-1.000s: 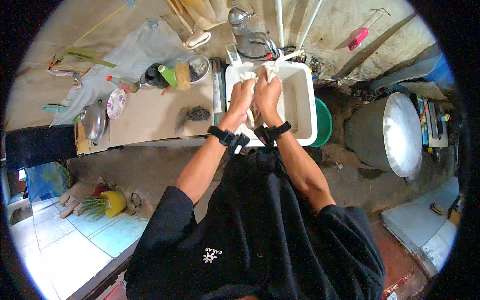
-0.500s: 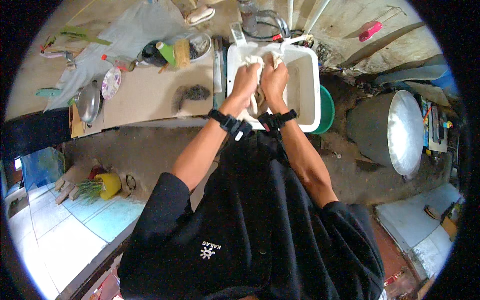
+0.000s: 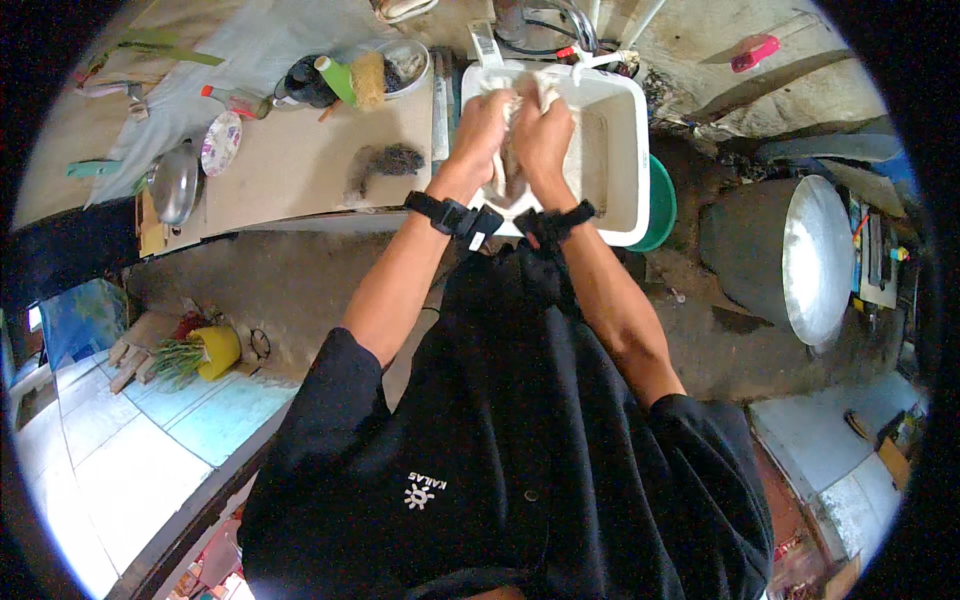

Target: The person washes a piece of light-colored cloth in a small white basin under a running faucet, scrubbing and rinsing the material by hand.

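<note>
White cloth point(image 3: 522, 100), wet-looking and bunched, sits between both hands above the white plastic basin point(image 3: 620, 150). The left hand point(image 3: 483, 128) and the right hand point(image 3: 545, 135) are pressed together knuckle to knuckle, each clenched on a fold of the cloth, with the bulk of it squeezed between the palms. Both wrists carry black straps just over the basin's near rim.

Progress, as a judgement: the cloth is in mid-scrub or mid-wring. It is not yet laid out, hung or set aside, and no finished pile shows beside the basin, so rinsing and removal appear to remain. Whether water stands in the basin cannot be told.

Around the basin: a green tub point(image 3: 661, 205) shows from under its right edge. A tap with hoses point(image 3: 575, 30) stands at its far side. The tabletop point(image 3: 300, 165) adjoins its left side, carrying a dark scouring pad point(image 3: 385, 160) near the basin, then a bowl point(image 3: 410, 62), a dark bottle point(image 3: 305, 82) and a patterned plate point(image 3: 221, 142) farther left. A large metal pot with a lid point(image 3: 815, 260) stands well to the right of the basin on the floor.

Change from half a second ago: the hands have stayed clamped on the cloth over the basin, closing tighter together, with the cloth now showing more above the fingers than between the wrists.
</note>
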Demonstrator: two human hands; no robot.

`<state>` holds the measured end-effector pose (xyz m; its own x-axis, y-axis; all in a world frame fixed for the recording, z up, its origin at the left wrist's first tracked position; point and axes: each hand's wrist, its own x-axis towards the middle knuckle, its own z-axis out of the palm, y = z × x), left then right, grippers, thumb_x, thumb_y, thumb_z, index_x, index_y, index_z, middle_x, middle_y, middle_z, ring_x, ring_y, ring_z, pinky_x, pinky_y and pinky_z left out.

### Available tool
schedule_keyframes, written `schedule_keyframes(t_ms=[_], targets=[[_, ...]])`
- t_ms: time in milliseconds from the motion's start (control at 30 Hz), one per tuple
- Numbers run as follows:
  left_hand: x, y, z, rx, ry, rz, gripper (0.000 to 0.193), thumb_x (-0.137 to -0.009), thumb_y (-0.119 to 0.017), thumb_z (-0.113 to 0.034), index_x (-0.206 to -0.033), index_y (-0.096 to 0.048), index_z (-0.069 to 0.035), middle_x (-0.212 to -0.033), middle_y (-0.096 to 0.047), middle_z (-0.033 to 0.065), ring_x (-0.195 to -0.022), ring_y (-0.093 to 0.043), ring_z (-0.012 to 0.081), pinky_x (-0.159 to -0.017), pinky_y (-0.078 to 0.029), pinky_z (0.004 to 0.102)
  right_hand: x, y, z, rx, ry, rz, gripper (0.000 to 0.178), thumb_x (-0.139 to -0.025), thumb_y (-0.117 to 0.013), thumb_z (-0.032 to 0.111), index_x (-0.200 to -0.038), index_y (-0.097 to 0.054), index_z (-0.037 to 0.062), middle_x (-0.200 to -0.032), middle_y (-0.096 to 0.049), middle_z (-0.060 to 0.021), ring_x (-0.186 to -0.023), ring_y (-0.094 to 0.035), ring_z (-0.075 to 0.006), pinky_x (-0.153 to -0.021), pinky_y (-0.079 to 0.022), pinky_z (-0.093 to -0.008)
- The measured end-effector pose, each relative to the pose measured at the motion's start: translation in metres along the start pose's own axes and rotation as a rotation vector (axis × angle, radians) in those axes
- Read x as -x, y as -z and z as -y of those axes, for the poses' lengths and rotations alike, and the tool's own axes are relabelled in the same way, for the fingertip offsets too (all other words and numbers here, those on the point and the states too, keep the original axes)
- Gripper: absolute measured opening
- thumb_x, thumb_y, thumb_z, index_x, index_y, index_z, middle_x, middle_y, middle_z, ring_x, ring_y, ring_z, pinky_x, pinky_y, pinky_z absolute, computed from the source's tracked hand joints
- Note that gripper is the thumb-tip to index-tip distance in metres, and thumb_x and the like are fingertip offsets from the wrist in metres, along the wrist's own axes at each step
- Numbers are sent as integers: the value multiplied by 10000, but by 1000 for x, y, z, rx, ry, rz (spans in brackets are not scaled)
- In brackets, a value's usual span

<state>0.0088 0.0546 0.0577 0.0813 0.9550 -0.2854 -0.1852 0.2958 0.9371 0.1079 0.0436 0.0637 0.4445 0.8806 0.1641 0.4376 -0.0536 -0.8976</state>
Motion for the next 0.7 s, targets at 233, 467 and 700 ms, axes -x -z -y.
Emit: schedule_keyframes(t_ms=[233,467,700], targets=[[16,2,11,23,123,-44,365,-995,-600,-315,-1078,-701,25,-916,-669,35,-833,-624,151,-728,-513,347,2,1,-9,42,-53,18,198,-951,-627,122,-1019,-728,-34,-867,-709,-323,-847,-697,-523,-730,-539,-555],[14,16,26,311,352,81,348,-1008,-634,-315,-1177,-690,-16,-1058,-726,68,-917,-691,180,-800,-556,359,-12,5,-67,41,-80,90,279,-975,-672,190,-1097,-697,-60,-940,-701,-351,-909,-683,-525,-794,-527,-541],[23,64,2,573,316,93,506,-1047,-615,-437,-1357,-598,-37,-1301,-705,129,-1174,-701,259,-1026,-566,438,-6,61,-113,-318,-571,205,494,-1108,-561,395,-1344,-617,-35,-1192,-688,-112,-1045,-612,-197,-928,-494,-385]])
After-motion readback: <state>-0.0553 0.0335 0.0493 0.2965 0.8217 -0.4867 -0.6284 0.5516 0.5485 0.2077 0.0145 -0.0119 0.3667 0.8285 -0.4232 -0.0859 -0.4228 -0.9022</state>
